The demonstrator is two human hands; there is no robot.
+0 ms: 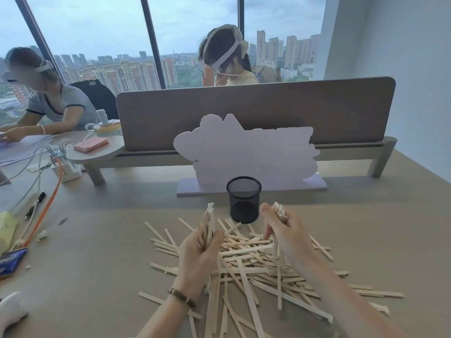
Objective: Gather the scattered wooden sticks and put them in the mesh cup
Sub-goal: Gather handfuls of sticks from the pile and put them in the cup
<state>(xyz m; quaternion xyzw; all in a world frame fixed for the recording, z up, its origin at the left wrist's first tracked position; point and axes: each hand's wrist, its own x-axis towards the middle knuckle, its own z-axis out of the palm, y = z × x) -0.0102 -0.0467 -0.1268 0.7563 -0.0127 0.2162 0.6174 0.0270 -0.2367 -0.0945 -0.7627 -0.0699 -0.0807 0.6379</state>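
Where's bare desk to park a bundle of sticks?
Free: desk left of the stick pile, short of the orange cable; also the right side past the mesh cup. Crowded: pile under left hand and right hand; far-left clutter.

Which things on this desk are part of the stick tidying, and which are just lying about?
Part of the job: wooden sticks, mesh cup, left hand and right hand, each gripping a bundle.

Lying about: white cutout sign, orange cable, pink notepad, power strip, blue packet.
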